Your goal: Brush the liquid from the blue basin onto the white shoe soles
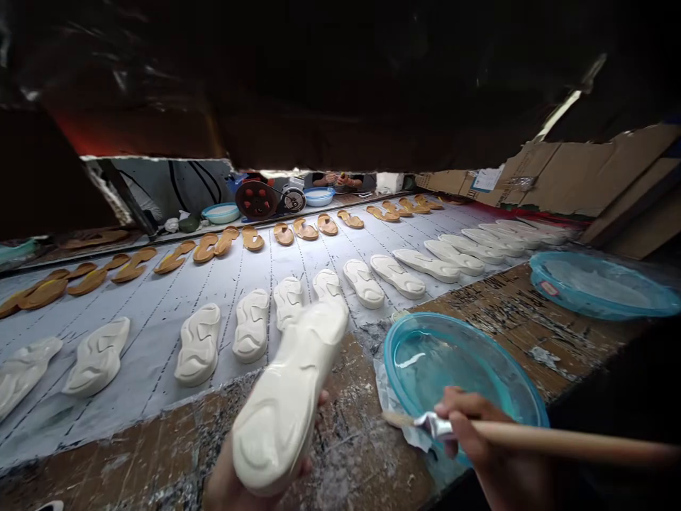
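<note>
A dark overhang (340, 85) is hiding the upper scene and cutting off the co-worker (345, 180) at the back. The left hand (226, 475) is gripping a glossy white shoe sole (287, 397) from beneath, above the brown worktop (362, 454), the sole covering most of its fingers. The right hand (476, 448) is pinching a wooden-handled brush (537, 438), whose handle end is blurring into shadow. Beside the bristles, a translucent blue basin (391, 348) is holding glinting liquid; a second blue basin (585, 305) is containing something whitish, hard to identify.
</note>
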`<action>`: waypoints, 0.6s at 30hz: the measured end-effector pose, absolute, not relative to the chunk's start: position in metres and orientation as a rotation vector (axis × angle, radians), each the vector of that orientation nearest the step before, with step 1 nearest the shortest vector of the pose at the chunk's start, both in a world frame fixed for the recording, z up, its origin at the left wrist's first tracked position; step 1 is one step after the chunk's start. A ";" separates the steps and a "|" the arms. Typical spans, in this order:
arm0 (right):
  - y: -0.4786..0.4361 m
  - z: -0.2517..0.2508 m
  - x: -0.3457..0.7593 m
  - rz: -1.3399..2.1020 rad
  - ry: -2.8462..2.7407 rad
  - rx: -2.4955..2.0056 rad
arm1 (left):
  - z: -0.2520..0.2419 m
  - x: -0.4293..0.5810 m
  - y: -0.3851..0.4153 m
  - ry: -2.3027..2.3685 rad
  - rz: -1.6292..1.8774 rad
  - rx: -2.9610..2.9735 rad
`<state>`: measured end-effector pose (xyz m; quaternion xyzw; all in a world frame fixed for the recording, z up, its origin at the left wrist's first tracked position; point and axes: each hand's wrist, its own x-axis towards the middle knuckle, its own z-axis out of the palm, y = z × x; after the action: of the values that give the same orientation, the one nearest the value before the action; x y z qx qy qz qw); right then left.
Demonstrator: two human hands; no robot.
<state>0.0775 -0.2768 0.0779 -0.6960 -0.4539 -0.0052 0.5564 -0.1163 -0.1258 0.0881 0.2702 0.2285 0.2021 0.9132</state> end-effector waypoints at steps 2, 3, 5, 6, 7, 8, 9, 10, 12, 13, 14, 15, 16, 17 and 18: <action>-0.282 0.071 0.093 0.015 -0.939 -1.812 | 0.083 -0.118 -0.123 0.384 0.542 0.434; -0.283 0.066 0.100 0.034 -0.902 -1.874 | 0.078 -0.118 -0.122 0.327 0.584 0.357; -0.281 0.057 0.112 0.101 -0.864 -1.997 | 0.063 -0.118 -0.123 0.221 0.541 0.258; -0.279 0.052 0.116 0.153 -0.858 -2.050 | 0.052 -0.117 -0.123 0.173 0.475 0.255; -0.276 0.048 0.119 0.210 -0.858 -2.096 | 0.039 -0.116 -0.123 0.140 0.393 0.268; -0.274 0.044 0.122 0.270 -0.860 -2.134 | 0.025 -0.115 -0.123 0.069 0.320 0.307; -0.271 0.042 0.123 0.331 -0.864 -2.162 | 0.011 -0.114 -0.123 0.091 0.287 0.306; -0.270 0.040 0.124 0.381 -0.864 -2.182 | -0.002 -0.113 -0.123 0.077 0.258 0.301; -0.269 0.040 0.124 0.437 -0.841 -2.196 | -0.022 -0.112 -0.122 0.094 0.230 0.292; -0.270 0.041 0.124 0.443 -0.820 -2.190 | -0.027 -0.112 -0.122 0.098 0.224 0.290; -0.271 0.042 0.125 0.444 -0.800 -2.175 | -0.029 -0.112 -0.122 0.114 0.219 0.283; -0.274 0.045 0.125 0.445 -0.781 -2.154 | -0.028 -0.111 -0.122 0.135 0.214 0.268; -0.276 0.047 0.126 0.449 -0.767 -2.129 | -0.023 -0.110 -0.122 0.167 0.209 0.243; -0.279 0.049 0.126 0.458 -0.757 -2.104 | -0.016 -0.107 -0.122 0.205 0.202 0.215; -0.282 0.052 0.125 0.466 -0.746 -2.082 | -0.008 -0.105 -0.122 0.253 0.196 0.185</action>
<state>0.1250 -0.2818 0.0518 -0.8331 -0.2986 0.1865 0.4265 -0.1045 -0.1221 -0.0076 0.0922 0.1256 0.0974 0.9830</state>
